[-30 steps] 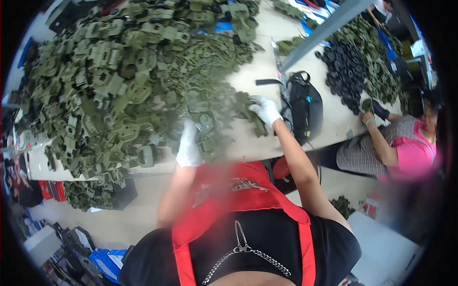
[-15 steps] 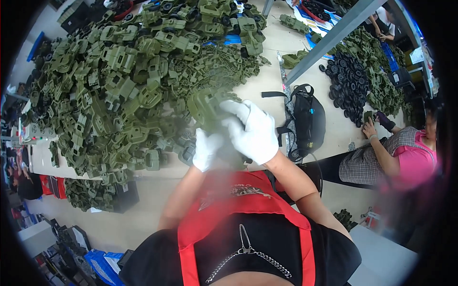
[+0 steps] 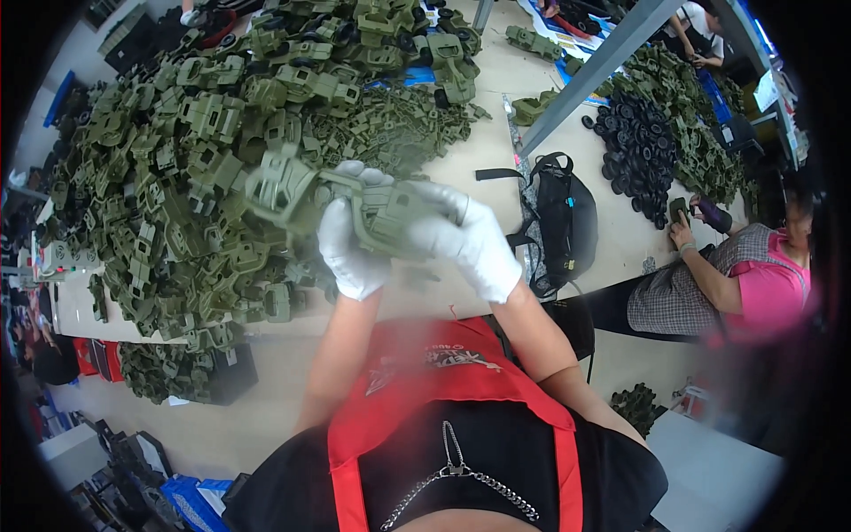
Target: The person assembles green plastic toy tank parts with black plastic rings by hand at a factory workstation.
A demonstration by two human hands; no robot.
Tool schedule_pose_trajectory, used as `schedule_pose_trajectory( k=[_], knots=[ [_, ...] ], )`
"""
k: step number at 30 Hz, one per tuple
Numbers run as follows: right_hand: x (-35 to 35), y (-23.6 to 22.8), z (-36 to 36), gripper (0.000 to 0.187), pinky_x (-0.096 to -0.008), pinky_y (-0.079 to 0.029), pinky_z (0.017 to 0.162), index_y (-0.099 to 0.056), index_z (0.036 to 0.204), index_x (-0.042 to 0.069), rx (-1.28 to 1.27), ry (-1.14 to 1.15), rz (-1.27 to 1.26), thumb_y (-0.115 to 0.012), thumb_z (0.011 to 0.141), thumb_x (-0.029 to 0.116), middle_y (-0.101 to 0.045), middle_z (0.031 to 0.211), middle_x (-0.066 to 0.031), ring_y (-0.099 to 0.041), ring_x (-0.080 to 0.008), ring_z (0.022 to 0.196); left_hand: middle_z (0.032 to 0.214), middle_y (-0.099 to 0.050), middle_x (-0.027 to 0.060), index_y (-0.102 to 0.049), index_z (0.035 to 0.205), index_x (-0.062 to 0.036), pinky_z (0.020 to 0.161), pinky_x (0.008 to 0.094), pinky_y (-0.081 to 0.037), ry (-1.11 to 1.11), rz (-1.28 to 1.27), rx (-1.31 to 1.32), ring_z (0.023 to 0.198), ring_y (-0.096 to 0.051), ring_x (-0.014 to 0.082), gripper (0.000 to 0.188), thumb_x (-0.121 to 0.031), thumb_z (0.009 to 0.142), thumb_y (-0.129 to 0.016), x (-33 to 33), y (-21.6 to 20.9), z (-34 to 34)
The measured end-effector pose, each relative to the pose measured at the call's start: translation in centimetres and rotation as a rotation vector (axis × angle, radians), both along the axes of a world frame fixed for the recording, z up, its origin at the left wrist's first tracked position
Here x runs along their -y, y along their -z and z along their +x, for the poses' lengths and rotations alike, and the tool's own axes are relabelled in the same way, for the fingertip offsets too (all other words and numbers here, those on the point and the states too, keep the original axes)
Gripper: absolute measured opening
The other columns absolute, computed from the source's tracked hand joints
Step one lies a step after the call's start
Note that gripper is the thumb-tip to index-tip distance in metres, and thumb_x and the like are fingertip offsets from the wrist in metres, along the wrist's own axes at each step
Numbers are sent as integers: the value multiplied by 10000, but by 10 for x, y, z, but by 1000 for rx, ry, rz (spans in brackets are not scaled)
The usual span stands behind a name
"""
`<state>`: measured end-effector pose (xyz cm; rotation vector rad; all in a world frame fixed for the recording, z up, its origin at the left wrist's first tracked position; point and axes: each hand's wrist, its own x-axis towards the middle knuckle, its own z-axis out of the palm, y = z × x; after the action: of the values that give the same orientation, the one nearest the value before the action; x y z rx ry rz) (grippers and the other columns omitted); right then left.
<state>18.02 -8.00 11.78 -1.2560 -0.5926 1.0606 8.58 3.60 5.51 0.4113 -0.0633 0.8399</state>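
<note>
The person in the red apron [image 3: 443, 372] is holding an olive-green moulded plastic toy part [image 3: 355, 199] up close to the chest, above the near edge of the pale worktable [image 3: 479, 160]. Both hands are wearing white knit gloves. The left hand [image 3: 353, 244] is wrapping its fingers around the middle of the piece from below, and the right hand [image 3: 470, 244] is closing over its right end, so both are clamped on it. The part is looking blocky and ribbed, matte, with a boxy frame sticking out to the left; it may be two pieces being pressed together, though blur is making that hard to judge.

Far and left, a large heap of similar green parts [image 3: 222, 151] is covering the table, all angular shells with slots. A black fabric bag [image 3: 563, 222] with a strap is lying to the right, and farther right a pile of small black wheels [image 3: 638, 151] is sitting by another person in a pink top [image 3: 762, 293].

Compared with half a second ago, the hands are sitting nearer and lower, and the part is now showing clear of the heap.
</note>
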Motion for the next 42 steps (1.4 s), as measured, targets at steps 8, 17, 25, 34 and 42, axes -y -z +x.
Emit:
schedule_pose_trajectory(
  k=[8, 17, 25, 34, 42],
  knots=[
    [3, 0, -3, 681, -351, -483, 903, -510, 1293, 10, 966, 241, -143, -781, 735, 293, -574, 1217, -185, -607, -259, 1047, 1205, -515, 103, -439, 1336, -109, 1011, 454, -386, -174, -18, 1, 1106, -522, 267, 503, -198, 858, -570, 6, -8, -2],
    [-4, -15, 3, 512, -320, -481, 876, -614, 1213, 57, 872, 75, -225, -741, 745, 222, -624, 1150, -120, -605, -233, 1040, 1169, -598, 81, -506, 1271, -26, 954, 343, -443, -170, 145, -633, 1058, -568, 181, 586, -412, 861, -667, -7, -8, -11],
    [16, 90, -30, 485, -291, -479, 841, -608, 1190, -2, 618, 534, -94, -762, 750, 132, -632, 1107, -156, -619, -210, 934, 1254, -525, 89, -324, 1371, -12, 975, 310, -406, -170, 89, -792, 1107, -516, 170, 796, -200, 760, -799, 12, 4, 9],
    [62, 211, 37, 398, -286, -447, 879, -586, 1223, -25, 404, 715, -250, -651, 879, 164, -632, 1126, -136, -581, -176, 997, 858, -662, 89, -644, 969, -10, 804, 308, -489, 25, -1, -676, 844, -622, 187, 238, -216, 861, -597, -12, 11, -22],
    [20, 45, 18, 443, -264, -497, 740, -594, 1223, 43, 448, 201, -165, -723, 820, 174, -653, 932, -63, -599, -123, 795, 919, -669, 128, -627, 1032, 51, 812, 315, -489, -53, 160, -677, 851, -627, 201, 275, -123, 829, -564, 1, 20, -34]
  ],
)
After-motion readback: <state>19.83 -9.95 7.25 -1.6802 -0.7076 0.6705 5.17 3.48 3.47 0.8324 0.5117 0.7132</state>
